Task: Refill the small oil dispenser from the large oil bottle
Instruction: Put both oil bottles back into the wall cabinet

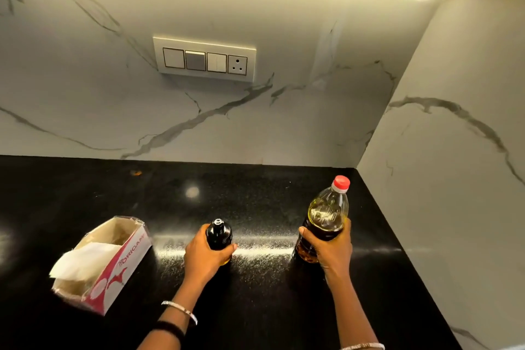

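Observation:
The small oil dispenser (218, 233) is a dark bottle standing upright on the black countertop (255, 293); its top opening shows a pale ring. My left hand (206, 256) grips its body from the left and front. To the right stands the large oil bottle (326, 213), clear plastic with yellow oil and a red cap screwed on. My right hand (329, 247) wraps around its lower half from the near side. Both bottles rest on the counter, about a hand's width apart.
An open red-and-white tissue box (108, 261) with a white tissue sticking out lies at the left. Marble walls meet in a corner at the back right. A switch panel with a socket (204, 58) is mounted on the back wall.

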